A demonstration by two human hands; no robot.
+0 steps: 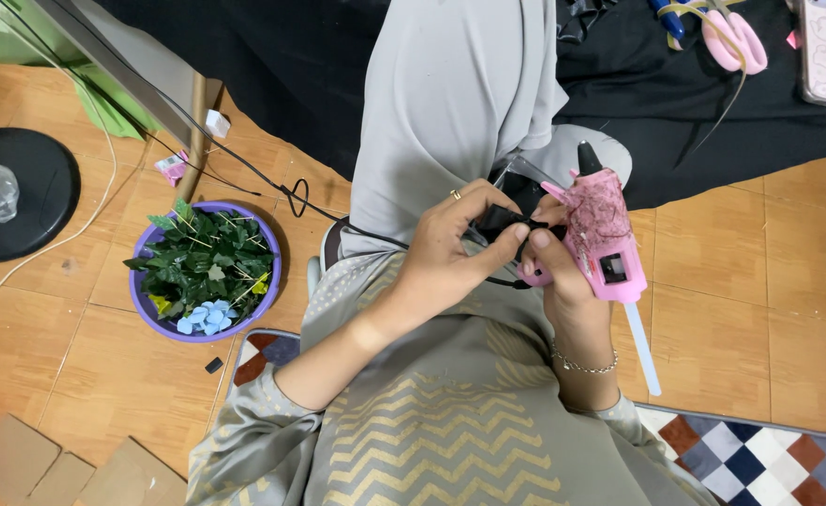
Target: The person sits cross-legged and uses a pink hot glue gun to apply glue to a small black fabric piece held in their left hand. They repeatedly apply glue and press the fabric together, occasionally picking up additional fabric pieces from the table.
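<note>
Right hand clamped around pink glue gun, nozzle pointing away, glue stick jutting back. Left hand pinched shut on small black piece at lap centre. Purple bowl of green leaves well left.

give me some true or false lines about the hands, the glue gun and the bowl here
1. The right hand holds a pink glue gun. True.
2. The left hand rests on the floor. False: it pinches a small black piece beside the gun.
3. The purple bowl holds green leaves. True.
4. The bowl sits on the lap. False: it is on the floor at the left.
5. The pink scissors lie on black cloth. True.
</note>
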